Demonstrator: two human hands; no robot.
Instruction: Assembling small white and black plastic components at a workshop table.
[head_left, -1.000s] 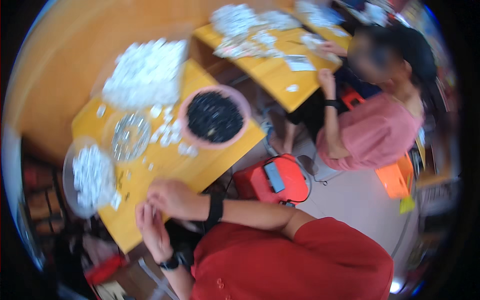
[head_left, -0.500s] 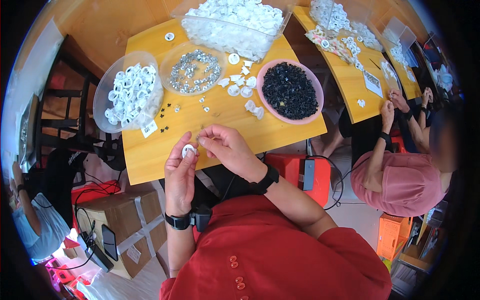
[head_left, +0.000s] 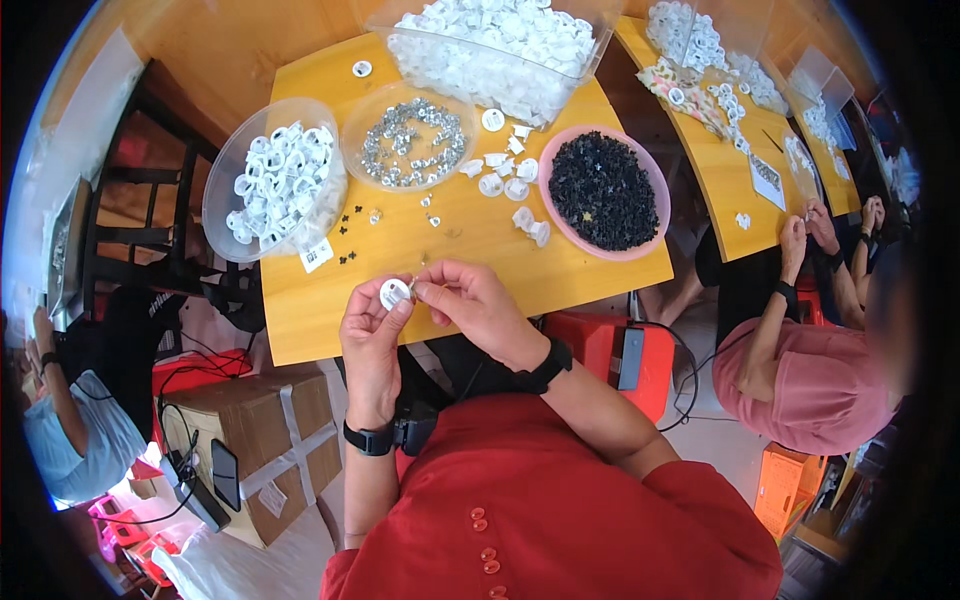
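Note:
A round white plastic part (head_left: 393, 292) with a small dark slot is pinched between the thumb and fingers of my left hand (head_left: 370, 345), over the near edge of the table. Close at its right side, my right hand (head_left: 482, 310) has thumb and forefinger pressed together on a tiny piece too small to name. Beyond my hands lie a few small black pieces (head_left: 345, 230) and small shiny metallic pieces (head_left: 433, 221). Several loose white plastic parts (head_left: 522, 190) lie farther right.
On the wooden table (head_left: 470, 260) stand a tub of white ring-like parts (head_left: 215, 190), a shallow dish of metallic pieces (head_left: 352, 170), a pink bowl of black pieces (head_left: 662, 205) and a large clear bin (head_left: 480, 95). A co-worker in pink (head_left: 805, 380) sits at the right table.
The whole view has shifted, so the table stands slightly farther right. My left hand has turned the white part's face upward, and my right fingertips have come to its edge.

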